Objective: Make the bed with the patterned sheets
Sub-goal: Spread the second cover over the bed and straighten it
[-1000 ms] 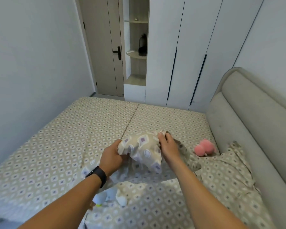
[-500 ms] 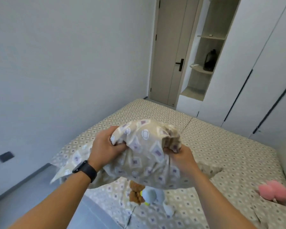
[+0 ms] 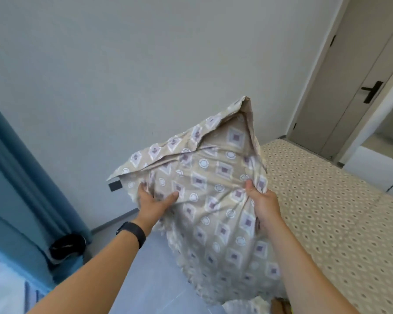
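I hold a beige patterned sheet (image 3: 213,184) with purple diamonds and white circles up in the air, left of the bed. My left hand (image 3: 153,201) grips its left side, thumb on the front and fingers behind the cloth. My right hand (image 3: 260,201) clutches a bunched fold on its right side. The cloth rises to a peak above my hands and hangs down between my arms. The bed (image 3: 331,218), covered in a matching small-patterned fitted sheet, lies to the right.
A teal curtain (image 3: 16,200) hangs at the left with a black tie-back near the floor. A grey wall stands ahead, with a dark socket beside the cloth. A beige door (image 3: 349,75) with a black handle stands at the far right. Grey floor lies below my arms.
I have lifted the patterned sheet higher and swung it left, off the bed toward the wall and curtain. The toys and the headboard have left the view.
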`<action>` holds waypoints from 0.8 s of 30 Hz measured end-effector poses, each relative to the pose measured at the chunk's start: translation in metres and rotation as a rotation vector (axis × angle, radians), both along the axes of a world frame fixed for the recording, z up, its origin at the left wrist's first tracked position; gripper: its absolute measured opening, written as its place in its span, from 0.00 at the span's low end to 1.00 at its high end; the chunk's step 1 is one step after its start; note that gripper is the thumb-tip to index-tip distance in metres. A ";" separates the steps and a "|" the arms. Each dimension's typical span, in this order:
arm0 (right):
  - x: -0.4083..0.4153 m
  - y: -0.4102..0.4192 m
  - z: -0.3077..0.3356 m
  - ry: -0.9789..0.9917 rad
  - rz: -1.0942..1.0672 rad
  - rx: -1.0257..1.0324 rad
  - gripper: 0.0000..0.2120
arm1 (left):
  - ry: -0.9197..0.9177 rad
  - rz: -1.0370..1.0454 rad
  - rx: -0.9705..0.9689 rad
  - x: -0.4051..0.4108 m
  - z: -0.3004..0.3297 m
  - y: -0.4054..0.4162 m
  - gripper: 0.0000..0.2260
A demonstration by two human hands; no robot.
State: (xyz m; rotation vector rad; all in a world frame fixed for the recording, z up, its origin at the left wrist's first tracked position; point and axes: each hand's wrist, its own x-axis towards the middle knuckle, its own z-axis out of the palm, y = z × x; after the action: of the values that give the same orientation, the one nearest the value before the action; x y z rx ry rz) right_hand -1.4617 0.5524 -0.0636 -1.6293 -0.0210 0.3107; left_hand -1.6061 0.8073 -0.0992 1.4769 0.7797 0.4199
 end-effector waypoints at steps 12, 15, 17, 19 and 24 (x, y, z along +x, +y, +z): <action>0.135 0.236 -0.024 0.347 0.166 0.242 0.30 | 0.057 -0.195 -0.241 0.085 -0.027 0.192 0.38; 0.168 0.294 -0.036 0.362 0.165 0.197 0.28 | 0.046 -0.150 -0.298 0.126 -0.034 0.253 0.24; 0.187 0.333 -0.045 0.356 0.166 0.205 0.27 | 0.056 -0.152 -0.304 0.160 -0.041 0.297 0.18; 0.199 0.361 -0.052 0.343 0.148 0.219 0.27 | 0.042 -0.194 -0.298 0.194 -0.045 0.331 0.18; 0.220 0.398 -0.056 0.335 -0.079 0.200 0.31 | 0.082 -0.463 -0.315 0.273 -0.038 0.394 0.19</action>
State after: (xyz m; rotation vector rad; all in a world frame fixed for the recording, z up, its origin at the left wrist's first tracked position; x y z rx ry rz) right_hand -1.2419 0.9506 -0.1200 -1.3601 0.2586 0.5006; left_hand -1.3335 1.2011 -0.1370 1.3292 0.5158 -0.1111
